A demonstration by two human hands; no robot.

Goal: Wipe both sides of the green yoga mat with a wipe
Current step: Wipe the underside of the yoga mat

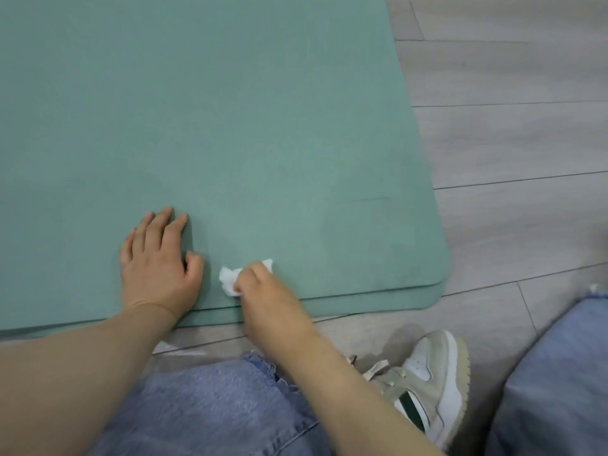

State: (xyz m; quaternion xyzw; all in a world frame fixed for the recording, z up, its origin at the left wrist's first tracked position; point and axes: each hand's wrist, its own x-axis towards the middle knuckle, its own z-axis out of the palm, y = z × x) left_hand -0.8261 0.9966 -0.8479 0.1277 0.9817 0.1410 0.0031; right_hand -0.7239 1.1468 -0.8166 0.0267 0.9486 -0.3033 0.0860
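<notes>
Here the left hand [158, 261] lies flat on the mat [230, 110], fingers straight; the right hand [263, 287] pinches the wipe [228, 278] against it.

Green mat [230, 126], white wipe [228, 278]

Evenly and softly lit, bright enough throughout, no glare. Only faint, short shadows beside the left hand [158, 268] and under the sneaker [427, 386]. Slightly soft overall, with compression smear on the green yoga mat [230, 110]. Wide-angle bending of the floor planks [510, 143] toward the right edge. Blurred at the far right, on the denim knee [556, 373].
</notes>
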